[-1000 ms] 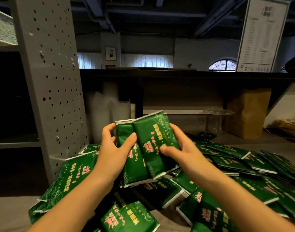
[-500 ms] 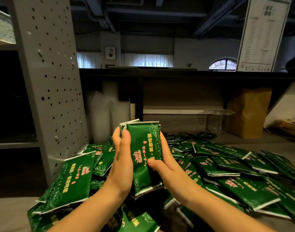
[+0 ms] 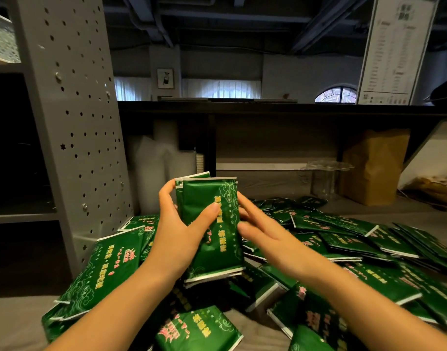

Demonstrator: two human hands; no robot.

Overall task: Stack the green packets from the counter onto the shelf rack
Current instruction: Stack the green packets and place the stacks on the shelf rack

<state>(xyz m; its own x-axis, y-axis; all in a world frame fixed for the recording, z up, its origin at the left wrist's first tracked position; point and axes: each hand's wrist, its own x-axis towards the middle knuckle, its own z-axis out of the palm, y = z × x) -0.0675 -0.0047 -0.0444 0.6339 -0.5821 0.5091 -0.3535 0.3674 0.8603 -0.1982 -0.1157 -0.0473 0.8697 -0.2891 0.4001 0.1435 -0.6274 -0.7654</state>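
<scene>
So the small bundle of green packets [image 3: 217,252] is held upright in the middle of the frame, just above the counter [image 3: 17,317]. It looks like two or three packets squared together, white seal edges at top and bottom.

The left hand [image 3: 176,236] has the real grip: thumb pressed across the front face, fingers curled round the left edge and out of sight behind. The right hand [image 3: 265,239] is at the bundle's right edge with fingers loosely extended and touching it, but it's a bit blurred, so I can't tell if it's pinching or just tapping the edge flush.

Below and to the right, the loose pile of packets [image 3: 339,247] sprawls all over the counter, and more lean against the foot of the shelf rack [image 3: 73,117] at left. Its shelf at middle left looks dark, and I can't see anything on it.

My read: this is the gather-and-align step. Next comes either adding more from the pile or carrying the bundle left onto a shelf, keeping the slippery packets squeezed so they don't fan out.
</scene>
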